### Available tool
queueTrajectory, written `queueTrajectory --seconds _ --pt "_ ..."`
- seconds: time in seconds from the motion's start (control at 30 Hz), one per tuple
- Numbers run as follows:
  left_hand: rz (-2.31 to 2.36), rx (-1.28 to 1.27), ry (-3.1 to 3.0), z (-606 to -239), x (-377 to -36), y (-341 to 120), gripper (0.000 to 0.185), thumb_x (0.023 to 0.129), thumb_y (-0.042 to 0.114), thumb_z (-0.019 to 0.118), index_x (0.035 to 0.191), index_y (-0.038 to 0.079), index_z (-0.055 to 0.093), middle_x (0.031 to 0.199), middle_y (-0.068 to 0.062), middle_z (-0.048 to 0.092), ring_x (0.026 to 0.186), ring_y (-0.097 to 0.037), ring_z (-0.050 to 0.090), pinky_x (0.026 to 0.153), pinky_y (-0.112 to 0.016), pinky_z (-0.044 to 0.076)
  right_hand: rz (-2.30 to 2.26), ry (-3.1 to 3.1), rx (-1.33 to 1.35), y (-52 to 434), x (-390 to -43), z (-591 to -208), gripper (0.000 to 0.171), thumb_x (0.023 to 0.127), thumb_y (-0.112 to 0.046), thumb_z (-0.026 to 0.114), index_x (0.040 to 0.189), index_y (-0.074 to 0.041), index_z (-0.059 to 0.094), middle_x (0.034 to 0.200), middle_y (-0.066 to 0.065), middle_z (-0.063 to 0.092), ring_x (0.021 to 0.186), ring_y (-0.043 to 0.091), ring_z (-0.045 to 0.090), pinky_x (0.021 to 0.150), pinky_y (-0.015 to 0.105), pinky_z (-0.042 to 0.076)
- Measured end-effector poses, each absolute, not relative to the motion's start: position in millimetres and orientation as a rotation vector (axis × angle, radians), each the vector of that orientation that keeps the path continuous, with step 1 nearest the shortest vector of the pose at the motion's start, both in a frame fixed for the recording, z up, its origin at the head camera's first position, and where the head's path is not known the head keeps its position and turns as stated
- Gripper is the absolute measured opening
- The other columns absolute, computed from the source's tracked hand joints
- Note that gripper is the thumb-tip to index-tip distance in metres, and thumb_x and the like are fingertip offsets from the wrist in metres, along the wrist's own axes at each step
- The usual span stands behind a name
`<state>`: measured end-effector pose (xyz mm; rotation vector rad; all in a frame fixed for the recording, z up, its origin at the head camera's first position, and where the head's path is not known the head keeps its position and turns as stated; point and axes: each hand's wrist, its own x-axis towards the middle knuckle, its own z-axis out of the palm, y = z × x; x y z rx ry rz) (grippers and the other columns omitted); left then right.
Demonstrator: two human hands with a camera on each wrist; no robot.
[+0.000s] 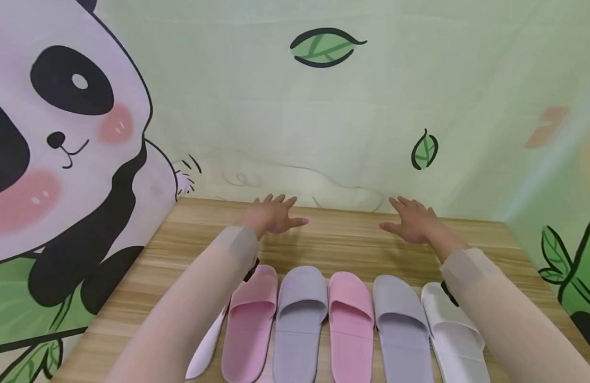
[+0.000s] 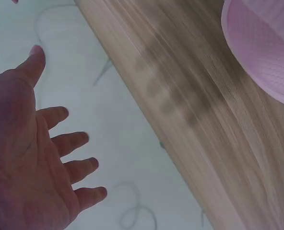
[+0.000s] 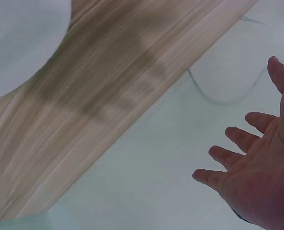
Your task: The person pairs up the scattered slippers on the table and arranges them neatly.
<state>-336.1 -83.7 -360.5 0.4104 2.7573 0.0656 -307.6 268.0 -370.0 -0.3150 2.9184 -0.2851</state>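
text: none legible | slippers (image 1: 300, 308): unmarked | backdrop (image 1: 295, 106): drawings only

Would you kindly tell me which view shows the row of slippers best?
The head view: the whole row of pink, grey and white foam slippers shows. The left wrist view catches one pink edge, the right wrist view only a white corner.

Six slippers lay side by side on the wooden floor, toes pointing toward the wall: a white slipper (image 1: 206, 346) at far left, largely hidden under a sleeve, then a pink slipper (image 1: 250, 324), a grey slipper (image 1: 297, 324), a second pink slipper (image 1: 351, 325), a second grey slipper (image 1: 402, 330) and a second white slipper (image 1: 457, 335), neighbours touching or nearly so.
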Motion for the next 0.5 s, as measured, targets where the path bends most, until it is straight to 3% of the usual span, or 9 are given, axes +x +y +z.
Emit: queueTrajectory --seconds 0.2,0.5 --pt "0.032 0.533 2.749 -356.3 -321.7 -82.6 0.089 0.099 0.073 0.045 0.168 0.028 0.014 0.175 -0.008 0.017 0.161 -0.038 0.012 0.13 -0.061 0.012 -0.276 2.919 -0.434 272.9 -294.6 -370.5 0.087 0.102 -0.053 0.058 0.162 0.001 0.026 0.164 0.035 0.025 0.149 0.058 0.026 0.115 0.081 0.02" --pt "0.045 0.698 2.663 -354.4 -293.3 -77.7 0.089 0.097 0.065 0.058 0.167 0.029 0.018 0.171 -0.01 0.028 0.156 -0.032 0.034 0.124 -0.056 0.032 -0.409 2.813 -0.608 272.4 -261.9 -363.2 0.091 0.093 -0.046 0.074 0.159 0.003 0.033 0.159 0.035 0.036 0.145 0.057 0.036 0.117 0.069 0.033"
